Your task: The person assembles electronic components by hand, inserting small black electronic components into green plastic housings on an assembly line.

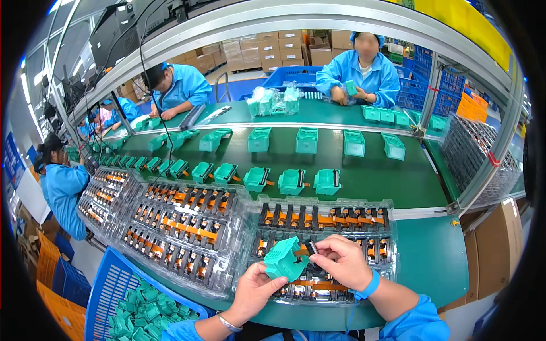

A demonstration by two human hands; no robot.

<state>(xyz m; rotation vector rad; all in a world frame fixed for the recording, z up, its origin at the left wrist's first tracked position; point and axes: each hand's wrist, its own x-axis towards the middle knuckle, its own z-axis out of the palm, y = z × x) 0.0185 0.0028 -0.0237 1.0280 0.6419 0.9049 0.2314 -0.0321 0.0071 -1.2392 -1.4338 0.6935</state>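
My left hand (256,291) is closed around a green plastic housing (280,262), its open side turned to the right. In my right hand (346,262), thumb and fingers pinch a small black part (311,246) with an orange-brown ribbon strip at the mouth of the housing. How far the strip reaches inside, I cannot tell. Beneath both hands lies a transparent plastic tray (392,241) with rows of black parts and orange ribbons. A blue band circles my right wrist.
More filled trays (176,227) lie to the left. A blue basket (105,284) of loose green housings stands at lower left. Green housings, some fitted with black parts (328,182), line the green belt (375,184). Metal posts frame the bench; co-workers (364,74) sit across.
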